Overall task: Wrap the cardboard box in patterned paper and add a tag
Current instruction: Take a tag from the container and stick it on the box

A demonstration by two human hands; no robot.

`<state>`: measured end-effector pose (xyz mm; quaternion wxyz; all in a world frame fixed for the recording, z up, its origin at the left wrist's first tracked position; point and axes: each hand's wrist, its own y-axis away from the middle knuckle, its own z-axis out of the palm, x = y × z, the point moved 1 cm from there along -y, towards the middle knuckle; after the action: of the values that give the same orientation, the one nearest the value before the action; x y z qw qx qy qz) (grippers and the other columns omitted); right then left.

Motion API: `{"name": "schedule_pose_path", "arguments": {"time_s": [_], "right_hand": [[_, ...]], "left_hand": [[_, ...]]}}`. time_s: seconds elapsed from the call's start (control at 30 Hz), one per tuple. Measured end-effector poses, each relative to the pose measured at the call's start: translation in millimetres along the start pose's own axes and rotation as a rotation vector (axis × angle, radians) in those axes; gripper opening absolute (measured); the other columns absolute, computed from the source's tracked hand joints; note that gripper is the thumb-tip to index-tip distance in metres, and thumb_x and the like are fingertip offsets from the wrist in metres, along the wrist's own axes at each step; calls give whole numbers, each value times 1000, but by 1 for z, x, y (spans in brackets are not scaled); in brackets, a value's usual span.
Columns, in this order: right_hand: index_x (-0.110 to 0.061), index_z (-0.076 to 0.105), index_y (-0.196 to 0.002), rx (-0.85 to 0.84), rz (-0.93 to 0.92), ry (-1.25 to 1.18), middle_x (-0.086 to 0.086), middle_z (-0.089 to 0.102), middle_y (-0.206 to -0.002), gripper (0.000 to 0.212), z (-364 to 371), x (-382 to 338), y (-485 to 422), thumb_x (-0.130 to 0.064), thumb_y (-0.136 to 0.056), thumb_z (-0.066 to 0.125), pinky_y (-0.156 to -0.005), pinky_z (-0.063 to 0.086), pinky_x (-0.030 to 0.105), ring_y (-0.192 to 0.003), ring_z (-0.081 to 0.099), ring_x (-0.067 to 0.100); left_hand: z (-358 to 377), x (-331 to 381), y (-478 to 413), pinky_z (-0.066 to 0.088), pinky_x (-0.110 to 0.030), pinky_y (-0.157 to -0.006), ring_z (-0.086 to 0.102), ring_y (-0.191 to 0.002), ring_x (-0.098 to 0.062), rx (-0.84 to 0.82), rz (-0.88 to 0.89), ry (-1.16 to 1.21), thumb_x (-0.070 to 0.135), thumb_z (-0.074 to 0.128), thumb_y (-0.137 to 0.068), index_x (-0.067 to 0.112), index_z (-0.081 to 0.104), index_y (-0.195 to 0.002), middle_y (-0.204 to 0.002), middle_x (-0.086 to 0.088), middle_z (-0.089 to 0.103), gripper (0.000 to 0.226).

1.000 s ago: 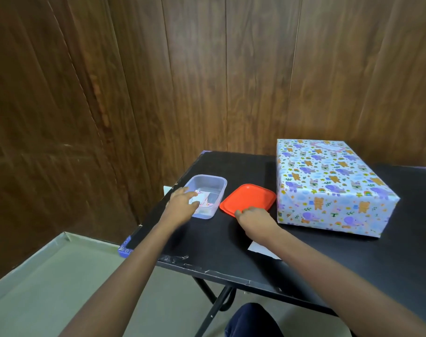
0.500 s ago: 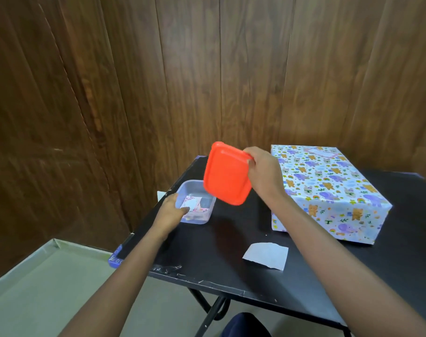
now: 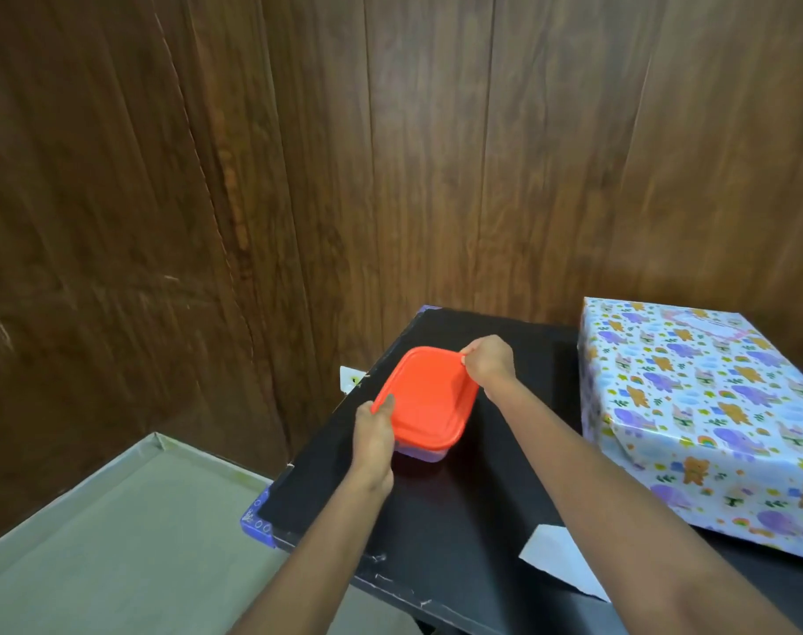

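The box wrapped in animal-patterned paper (image 3: 692,410) lies on the right of the black table (image 3: 459,506), with a pale pink tag (image 3: 692,330) on its top near the far edge. At the table's left side an orange lid (image 3: 425,398) lies on a clear plastic container (image 3: 425,453), whose contents are hidden. My right hand (image 3: 489,362) pinches the lid's far right corner. My left hand (image 3: 374,426) holds the container's near left side with the thumb on the lid's rim.
A white scrap of paper (image 3: 560,563) lies on the table near the front edge, partly under my right forearm. Dark wood panelling stands close behind the table. The table's left edge drops to a grey-green floor (image 3: 116,543).
My right hand has brought the orange lid down from the air onto the container. My left hand has shifted from the container's rim to its near left side. The view has moved left.
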<state>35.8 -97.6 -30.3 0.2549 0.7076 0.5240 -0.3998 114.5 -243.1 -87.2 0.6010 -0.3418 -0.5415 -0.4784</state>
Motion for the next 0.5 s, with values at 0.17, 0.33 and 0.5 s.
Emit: {"name": "schedule_pose_path", "arguments": {"time_s": [0.17,0.33,0.5], "right_hand": [[-10,69,-108,5,42,158,9,60,-119,30,18,10,-6,-14,-92,44,-98,44,38,-125,41,27],[-4,68,-104,-12,84,90,13,65,-112,26,22,17,-9,-8,-91,45,-88,49,35,-106,60,31],[2,59,-112,-19,207,-12,17,60,-121,24,22,20,-12,-9,-93,50,-86,46,32,-110,57,32]], "left_hand": [[6,-8,-4,40,-30,-79,54,-93,-21,166,-5,-113,18,42,-100,5,50,-118,-109,-11,58,24],[11,-8,-7,42,-33,-78,52,-90,-22,277,-9,-197,18,37,-101,8,47,-107,-105,-10,55,15],[18,-6,-6,40,-31,-77,51,-90,-21,366,-4,-184,17,37,-101,4,50,-111,-105,-10,54,20]]}}
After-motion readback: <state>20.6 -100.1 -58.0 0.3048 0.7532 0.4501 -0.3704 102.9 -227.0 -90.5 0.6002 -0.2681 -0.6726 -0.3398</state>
